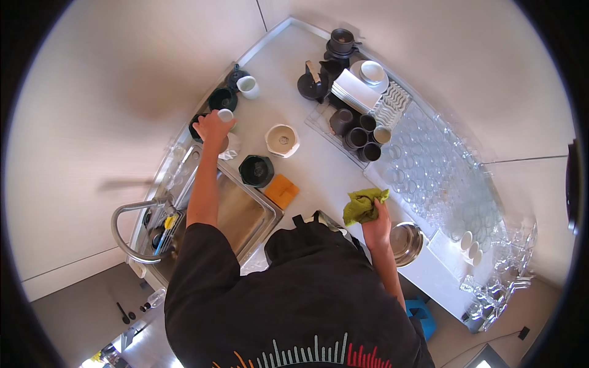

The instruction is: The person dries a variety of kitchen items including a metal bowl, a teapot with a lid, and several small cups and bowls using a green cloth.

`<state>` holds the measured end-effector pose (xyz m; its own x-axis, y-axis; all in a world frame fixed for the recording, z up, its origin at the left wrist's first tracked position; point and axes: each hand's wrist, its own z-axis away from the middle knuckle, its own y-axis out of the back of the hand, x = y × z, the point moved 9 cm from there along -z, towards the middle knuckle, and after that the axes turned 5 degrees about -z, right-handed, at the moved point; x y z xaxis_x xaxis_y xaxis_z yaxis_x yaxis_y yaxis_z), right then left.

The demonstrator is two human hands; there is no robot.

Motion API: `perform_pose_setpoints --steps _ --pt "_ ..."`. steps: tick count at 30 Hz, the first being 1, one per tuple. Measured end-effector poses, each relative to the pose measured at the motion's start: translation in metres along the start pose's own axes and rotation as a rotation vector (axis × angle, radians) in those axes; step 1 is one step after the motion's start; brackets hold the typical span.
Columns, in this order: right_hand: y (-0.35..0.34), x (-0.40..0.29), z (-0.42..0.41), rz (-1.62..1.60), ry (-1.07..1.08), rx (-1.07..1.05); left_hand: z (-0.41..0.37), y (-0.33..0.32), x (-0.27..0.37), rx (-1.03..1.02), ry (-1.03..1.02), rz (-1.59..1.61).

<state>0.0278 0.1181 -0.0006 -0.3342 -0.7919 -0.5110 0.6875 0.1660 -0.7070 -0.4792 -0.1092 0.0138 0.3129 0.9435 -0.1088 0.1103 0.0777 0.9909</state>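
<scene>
My left hand [212,126] reaches to the far left of the counter, its thumb and forefinger around a small white cup [225,115]. Under its outer fingers lies a dark green bowl [195,129], partly covered. A white faceted vessel [231,146] sits beside my left wrist. My right hand [378,225] grips a crumpled green cloth [361,207] above the counter's near right part. Between the hands stand a cream hexagonal bowl [282,140] and a dark green hexagonal bowl [256,171]. An orange folded cloth [281,191] lies at the sink's corner.
At left are a steel sink [239,202] and curved faucet [120,230]. Dark cups [356,138] stand on a wire rack at right, near stacked white plates [356,89]. Many clear glasses [414,156] line the right side; a steel bowl [406,244] sits by my right forearm.
</scene>
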Motion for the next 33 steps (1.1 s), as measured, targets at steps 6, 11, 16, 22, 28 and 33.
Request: perform_pose_setpoints --steps 6,11,16,22,28,33 --pt "0.002 0.007 -0.003 -0.005 -0.108 -0.035 0.009 0.042 0.012 0.135 -0.031 0.197" --pt "-0.055 -0.011 0.009 -0.231 -0.278 -0.221 0.062 0.082 0.060 0.190 -0.242 0.730" --pt "-0.102 -0.035 0.004 0.130 -0.013 -0.297 0.195 0.067 0.196 -0.494 -0.442 1.196" --pt "-0.140 -0.069 0.018 1.345 0.880 -0.161 0.260 0.121 0.261 -0.291 -0.675 1.246" --pt "-0.168 -0.058 0.046 1.720 0.997 -0.250 0.267 0.131 0.259 -0.389 -0.630 1.411" --pt "-0.151 -0.055 0.033 1.520 0.877 -0.230 0.271 0.171 0.267 -0.211 -1.052 1.221"
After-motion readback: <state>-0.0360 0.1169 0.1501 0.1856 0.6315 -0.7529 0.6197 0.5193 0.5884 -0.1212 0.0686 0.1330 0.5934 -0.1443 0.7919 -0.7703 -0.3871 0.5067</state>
